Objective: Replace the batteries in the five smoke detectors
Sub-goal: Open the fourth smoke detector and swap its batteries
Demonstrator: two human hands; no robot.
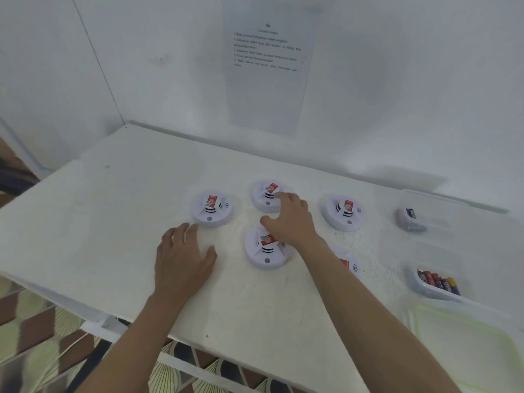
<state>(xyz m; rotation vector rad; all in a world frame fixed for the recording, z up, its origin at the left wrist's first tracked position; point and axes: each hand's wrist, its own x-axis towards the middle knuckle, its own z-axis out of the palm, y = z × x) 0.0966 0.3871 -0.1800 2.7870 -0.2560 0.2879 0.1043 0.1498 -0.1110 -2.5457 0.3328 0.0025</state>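
Our right hand [289, 219] spreads its fingers, gripping nothing, over the smoke detectors [211, 208] clustered mid-frame. Our left hand [184, 256] lies flat and relaxed on the table [113, 208]. Batteries [438, 280] wait at lower right. We judge our forearm could knock the nearest detector [351, 266], half hidden beneath it.

A single view: a wide-angle camera on the person's head looks forward and down across the white surface [107, 211] to the wall [397, 80] behind it. It sits close — both forearms enter from the lower edge, and the left hand [184, 259] and right hand [292, 219] lie near mid-frame. The patterned floor [37, 336] shows at lower left.
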